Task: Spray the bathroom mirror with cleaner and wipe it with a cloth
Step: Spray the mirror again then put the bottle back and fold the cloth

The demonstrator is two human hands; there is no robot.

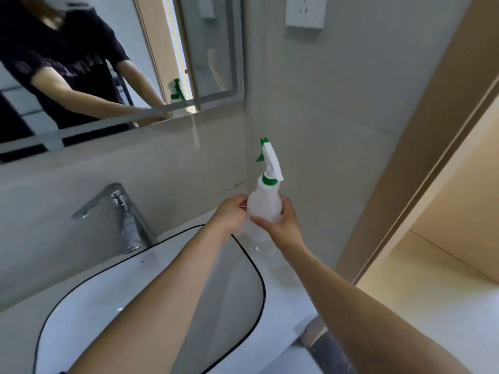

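**Both hands on the spray bottle, below the mirror's corner**

Pale grey glossy tiles cover the wall [324,103] ahead of me, smooth enough to carry soft reflections, and a warm beige door frame [421,147] runs up the right side. The mirror [113,63] hangs at upper left, a flat pane with a frosted band along its bottom and right edges; in it I see the person's dark short-sleeved top and arms, and a small green-and-white reflection of the bottle. A white socket plate [305,12] sits on the tiles at the top.

Below, the white worktop [286,300] holds a rounded white basin [89,306] with a thin black rim line. A chrome tap [118,211], angular and spotted with water marks, stands behind the basin.

The spray bottle [266,203] is upright, above the worktop's back right corner and near the tiled wall. Its body is translucent, milky plastic, rounded at the shoulder; a green collar joins it to a white trigger head with a green nozzle tip and green lever, the nozzle pointing towards the mirror.

My left hand [232,214] reaches in from lower left, fingers curled against the bottle's left side. My right hand [283,222] comes from lower right, thumb across the front of the body and fingers wrapped round its far side, closed on the bottle. Both forearms are bare and stretched out straight over the basin.
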